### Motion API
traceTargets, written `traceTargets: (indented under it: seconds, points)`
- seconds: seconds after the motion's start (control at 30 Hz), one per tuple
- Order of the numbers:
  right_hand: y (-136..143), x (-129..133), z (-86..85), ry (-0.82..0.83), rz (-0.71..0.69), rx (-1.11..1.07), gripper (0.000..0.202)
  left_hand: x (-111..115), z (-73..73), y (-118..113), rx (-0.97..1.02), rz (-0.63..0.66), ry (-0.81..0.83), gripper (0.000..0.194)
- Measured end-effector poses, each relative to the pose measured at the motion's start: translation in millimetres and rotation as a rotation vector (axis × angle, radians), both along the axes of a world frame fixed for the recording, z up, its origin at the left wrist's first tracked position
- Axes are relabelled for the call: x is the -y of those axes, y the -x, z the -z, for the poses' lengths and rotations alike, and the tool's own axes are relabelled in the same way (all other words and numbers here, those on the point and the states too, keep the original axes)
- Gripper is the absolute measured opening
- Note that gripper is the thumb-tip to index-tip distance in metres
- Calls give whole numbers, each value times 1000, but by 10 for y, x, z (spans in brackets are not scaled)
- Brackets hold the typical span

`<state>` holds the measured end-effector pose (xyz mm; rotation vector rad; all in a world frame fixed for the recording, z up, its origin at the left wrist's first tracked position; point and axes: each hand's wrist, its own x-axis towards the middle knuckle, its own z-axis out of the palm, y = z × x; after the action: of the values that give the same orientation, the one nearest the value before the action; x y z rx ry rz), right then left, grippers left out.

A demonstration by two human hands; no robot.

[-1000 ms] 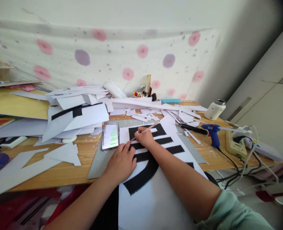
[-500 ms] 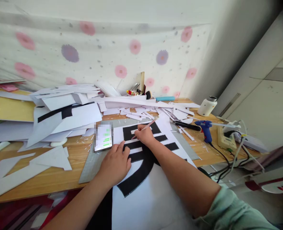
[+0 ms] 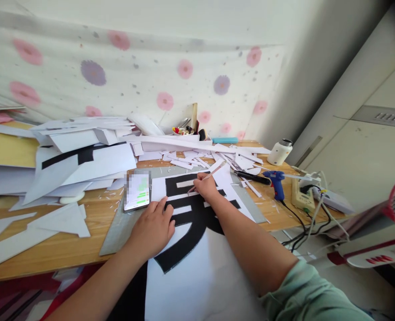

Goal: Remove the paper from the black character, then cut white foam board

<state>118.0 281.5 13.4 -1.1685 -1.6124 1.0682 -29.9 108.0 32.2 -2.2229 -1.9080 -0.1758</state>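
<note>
A white sheet (image 3: 184, 294) bearing a large black character (image 3: 180, 246) lies over a grey mat (image 3: 117, 238) at the table's front edge. My right hand (image 3: 206, 186) is closed round a thin pinkish pencil-like tool (image 3: 214, 171), its lower tip at the white gap in the upper part of the character. Flat on the sheet's left part rests my left hand (image 3: 155, 225), fingers spread and pointing up, nothing in it. Just above and left of that hand lies a phone (image 3: 138, 191) with a lit screen, partly pixelated.
White sheets (image 3: 113, 162) are piled at the left, with cut pieces (image 3: 61, 220) in front. Offcuts (image 3: 190, 158) lie behind the mat. Right of it are a black cutter (image 3: 252, 177), a blue glue gun (image 3: 277, 183), a white jar (image 3: 280, 152) and a power strip (image 3: 301, 194) with cables.
The view has turned slightly right, so most things appear further left. My right hand with the tool has moved a little to the right over the character. My left hand stays on the sheet.
</note>
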Motion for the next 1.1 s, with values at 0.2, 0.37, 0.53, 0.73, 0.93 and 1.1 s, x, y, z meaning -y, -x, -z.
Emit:
traceTargets:
  seconds: [0.2, 0.37, 0.53, 0.73, 0.93, 1.1]
  points:
    - [-13, 38, -52, 73, -1, -121, 22, 19, 35, 19, -1, 17, -50, 35]
    - [14, 54, -194, 147, -38, -196, 22, 29, 36, 15, -6, 33, -66, 36]
    - [326, 85, -286, 172, -239, -181, 22, 39, 15, -5, -7, 37, -49, 36]
    - [599, 137, -188, 151, -258, -185, 23, 43, 22, -10, -16, 28, -62, 36]
    - [562, 154, -131, 119, -259, -197, 23, 48, 25, -13, -11, 23, -63, 37]
    - [572, 140, -98, 94, -267, -166, 20, 40, 17, -22, 3, 25, -40, 38]
